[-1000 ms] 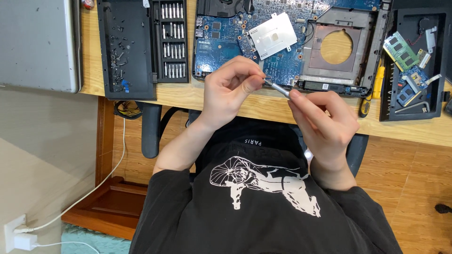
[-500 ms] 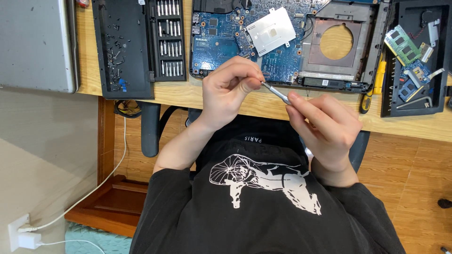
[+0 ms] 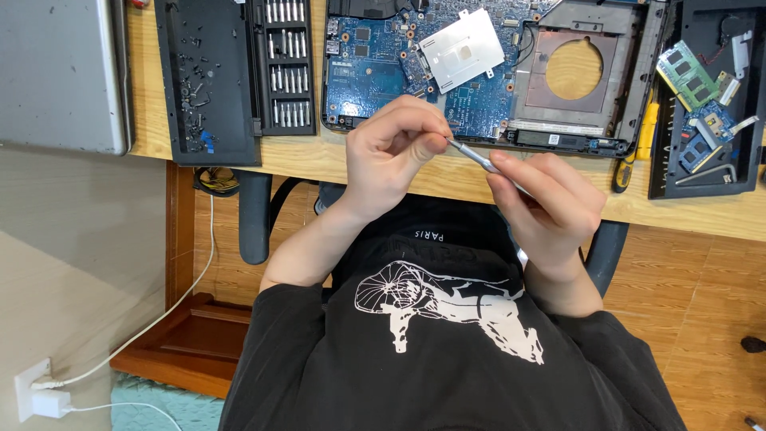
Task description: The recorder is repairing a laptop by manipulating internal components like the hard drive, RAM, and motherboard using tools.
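Left of the opened laptop [image 3: 479, 72] on the wooden surface [image 3: 303, 160] lies a bit case [image 3: 231, 72], while just before the laptop's front edge the left hand [image 3: 391, 156] pinches the tip of a slim metal screwdriver [image 3: 479, 158] whose handle the right hand [image 3: 550, 203] grips, both hands closed on it.

Black short-sleeved shirt bearing a white graphic.

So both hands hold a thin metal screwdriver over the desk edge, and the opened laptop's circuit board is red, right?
Not quite: the head view shows the circuit board is blue, not red. The rest holds: the left hand and right hand hold a thin metal screwdriver over the desk edge.
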